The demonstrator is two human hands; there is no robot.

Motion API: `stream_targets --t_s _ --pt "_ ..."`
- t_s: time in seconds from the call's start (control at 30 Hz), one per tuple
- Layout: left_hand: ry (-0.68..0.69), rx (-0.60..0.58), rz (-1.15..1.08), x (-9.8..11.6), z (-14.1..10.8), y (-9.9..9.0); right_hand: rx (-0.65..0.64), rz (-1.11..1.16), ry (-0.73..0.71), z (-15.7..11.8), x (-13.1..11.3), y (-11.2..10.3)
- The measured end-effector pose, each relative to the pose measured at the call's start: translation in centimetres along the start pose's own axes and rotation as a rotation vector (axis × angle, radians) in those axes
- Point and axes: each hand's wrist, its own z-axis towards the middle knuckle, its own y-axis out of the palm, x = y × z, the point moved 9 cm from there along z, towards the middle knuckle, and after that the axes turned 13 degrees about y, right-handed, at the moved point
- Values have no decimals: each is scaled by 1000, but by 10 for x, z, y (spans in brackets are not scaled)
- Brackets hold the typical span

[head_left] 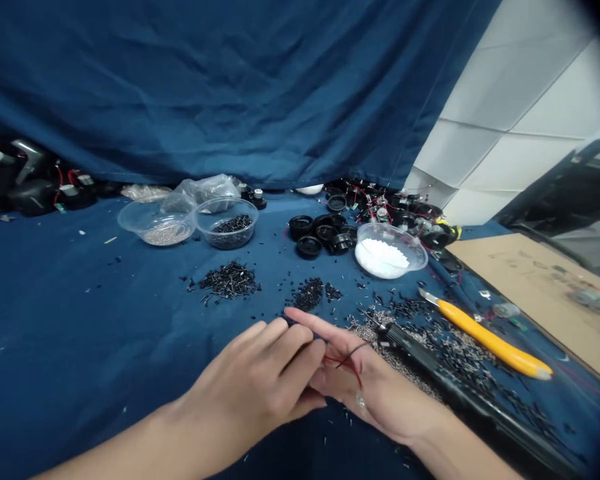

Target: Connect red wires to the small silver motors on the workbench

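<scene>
My left hand (265, 370) is closed, its fingers curled over the palm side of my right hand (367, 380). Whatever the left fingers pinch is hidden behind them. The right hand is turned partly palm up, with its index finger stretched out to the left and the other fingers bent. From between the two hands come thin red and black wires (356, 373), which lie across the right palm and end in a small pale piece near the wrist. The body these wires belong to is mostly covered by the fingers.
A black electric screwdriver (455, 373) and a yellow utility knife (490, 337) lie right, among loose screws (415, 333). Screw piles (230, 280), clear bowls (227, 227), a bowl of white pieces (387, 257) and black round housings (310, 247) stand farther back. Cardboard (540, 280) lies far right.
</scene>
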Motion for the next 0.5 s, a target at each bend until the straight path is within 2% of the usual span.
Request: stream_targets --t_s 0.07,0.17,0.3,0.4,0.5 --pt "14 46 6 2 -2 -1 -37 29 18 1 4 2" --pt "3 40 -39 -1 -7 3 -70 39 16 3 5 4" --pt "-23 -11 -24 -4 -10 10 -39 -180 -15 2 1 7" --pt "-119 -20 -143 -9 -9 11 -29 -369 9 -3 0 13" --pt "-227 -83 -316 -13 -3 15 -12 -437 21 -7 -3 15"
